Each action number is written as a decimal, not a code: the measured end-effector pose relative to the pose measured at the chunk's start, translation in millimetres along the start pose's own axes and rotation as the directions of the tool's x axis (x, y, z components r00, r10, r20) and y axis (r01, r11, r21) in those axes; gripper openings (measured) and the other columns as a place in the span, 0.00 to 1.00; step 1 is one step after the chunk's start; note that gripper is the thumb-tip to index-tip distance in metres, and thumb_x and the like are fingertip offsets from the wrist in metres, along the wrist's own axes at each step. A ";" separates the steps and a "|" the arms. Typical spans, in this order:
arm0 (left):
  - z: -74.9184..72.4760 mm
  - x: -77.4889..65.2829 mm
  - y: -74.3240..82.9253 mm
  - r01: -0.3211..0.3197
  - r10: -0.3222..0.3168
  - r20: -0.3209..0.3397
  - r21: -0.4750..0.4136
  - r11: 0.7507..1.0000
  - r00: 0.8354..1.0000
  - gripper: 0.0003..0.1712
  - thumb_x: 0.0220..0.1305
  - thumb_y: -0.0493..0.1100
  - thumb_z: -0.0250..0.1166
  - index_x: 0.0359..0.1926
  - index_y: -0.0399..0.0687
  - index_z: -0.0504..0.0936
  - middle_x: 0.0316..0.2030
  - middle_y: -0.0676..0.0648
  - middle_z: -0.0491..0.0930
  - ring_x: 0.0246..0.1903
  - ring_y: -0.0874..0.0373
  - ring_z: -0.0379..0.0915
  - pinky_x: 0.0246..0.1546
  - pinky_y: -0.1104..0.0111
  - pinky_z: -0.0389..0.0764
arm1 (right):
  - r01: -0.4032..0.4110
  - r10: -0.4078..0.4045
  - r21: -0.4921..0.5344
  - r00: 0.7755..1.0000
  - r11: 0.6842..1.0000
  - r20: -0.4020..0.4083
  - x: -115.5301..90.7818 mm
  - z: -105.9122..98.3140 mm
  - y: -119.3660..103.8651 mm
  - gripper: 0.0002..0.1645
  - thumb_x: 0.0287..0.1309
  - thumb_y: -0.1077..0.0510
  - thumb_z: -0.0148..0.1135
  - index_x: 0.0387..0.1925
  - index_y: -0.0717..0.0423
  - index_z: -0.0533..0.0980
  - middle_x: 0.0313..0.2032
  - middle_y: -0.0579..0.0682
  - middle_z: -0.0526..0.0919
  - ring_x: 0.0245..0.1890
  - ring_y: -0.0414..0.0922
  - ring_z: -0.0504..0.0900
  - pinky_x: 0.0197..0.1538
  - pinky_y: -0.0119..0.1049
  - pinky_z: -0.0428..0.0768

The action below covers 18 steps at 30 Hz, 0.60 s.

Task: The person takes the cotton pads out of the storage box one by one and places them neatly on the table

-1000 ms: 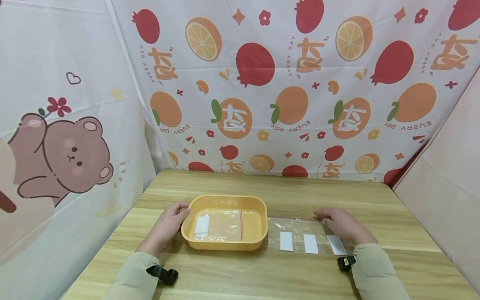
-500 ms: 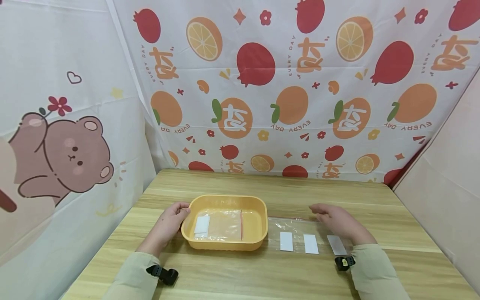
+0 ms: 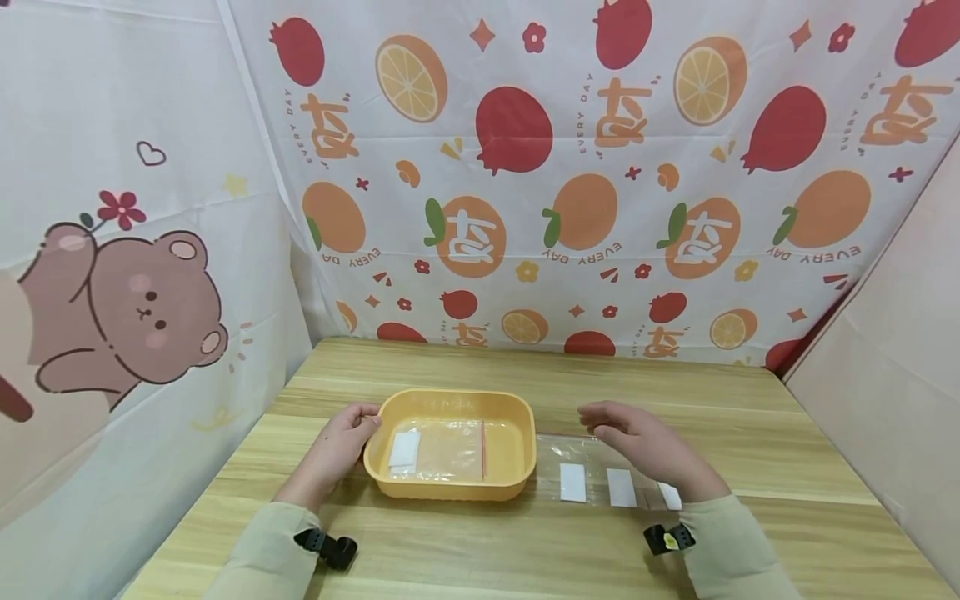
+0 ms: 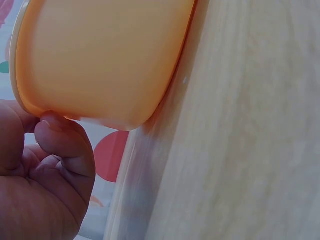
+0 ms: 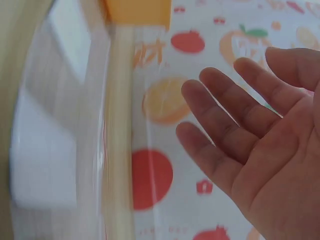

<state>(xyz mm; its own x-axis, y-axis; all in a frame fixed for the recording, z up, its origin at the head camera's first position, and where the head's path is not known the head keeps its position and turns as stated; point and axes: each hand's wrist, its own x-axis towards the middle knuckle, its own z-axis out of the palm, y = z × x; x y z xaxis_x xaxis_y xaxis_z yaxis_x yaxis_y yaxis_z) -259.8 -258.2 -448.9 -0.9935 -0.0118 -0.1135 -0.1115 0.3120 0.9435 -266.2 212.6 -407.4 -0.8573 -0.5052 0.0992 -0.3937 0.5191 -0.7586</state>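
Observation:
My left hand (image 3: 341, 446) grips the left end of a yellow plastic basin (image 3: 450, 492), thumb at the rim; in the left wrist view its curled fingers (image 4: 67, 142) touch the basin's end. Inside the basin lies a clear zip bag (image 3: 450, 450) with a red seal line and white cards (image 3: 403, 450) at its left end. Right of the basin, clear plastic zip bags (image 3: 553, 450) lie on the table, showing white rectangular cards (image 3: 572, 483). My right hand (image 3: 641, 437) hovers over these bags with relaxed fingers and holds nothing; it partly hides the rightmost card (image 3: 670, 497).
The wooden table (image 3: 480, 550) meets a fruit-print curtain (image 3: 510, 208) at its back edge. A bear-print curtain (image 3: 150, 308) hangs at the left, a plain pale one (image 3: 892, 375) at the right. Each wrist wears a small black camera (image 3: 341, 552).
My right hand has moved left over the bags, toward the basin, covering part of the rightmost card. The left hand and the basin have stayed in place.

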 end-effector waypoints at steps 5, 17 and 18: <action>0.6 -2.1 2.8 -0.003 0.003 -0.002 -0.005 1.000 1.000 0.22 0.80 0.47 0.50 0.65 0.38 0.70 0.49 0.36 0.79 0.35 0.49 0.82 0.31 0.59 0.85 | 0.008 -0.013 0.109 0.999 0.994 0.044 5.8 13.0 -20.5 0.23 0.77 0.51 0.53 0.68 0.48 0.72 0.58 0.47 0.81 0.56 0.45 0.81 0.60 0.45 0.77; -0.8 0.0 -1.3 -0.002 0.002 0.000 0.004 1.000 1.000 0.24 0.80 0.50 0.51 0.66 0.40 0.70 0.49 0.37 0.77 0.35 0.50 0.81 0.31 0.59 0.85 | -0.058 0.023 0.399 0.996 0.915 0.091 36.0 44.6 -49.8 0.25 0.77 0.56 0.50 0.70 0.59 0.68 0.63 0.64 0.75 0.59 0.55 0.79 0.61 0.50 0.77; -0.9 0.1 -1.5 -0.003 0.003 0.000 0.004 1.000 1.000 0.24 0.80 0.50 0.51 0.66 0.40 0.70 0.49 0.37 0.77 0.35 0.50 0.81 0.31 0.59 0.85 | -0.062 0.025 0.397 0.995 0.916 0.097 38.5 48.6 -52.2 0.26 0.77 0.56 0.49 0.71 0.60 0.67 0.63 0.63 0.75 0.59 0.55 0.79 0.61 0.51 0.77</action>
<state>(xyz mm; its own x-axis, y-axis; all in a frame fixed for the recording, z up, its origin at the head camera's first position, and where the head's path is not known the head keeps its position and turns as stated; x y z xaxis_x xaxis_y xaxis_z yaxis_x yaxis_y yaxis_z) -259.8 -259.5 -450.0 -0.9938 -0.0106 -0.1105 -0.1082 0.3160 0.9426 -262.5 132.5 -395.3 -0.8306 -0.5565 0.0174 -0.1761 0.2329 -0.9564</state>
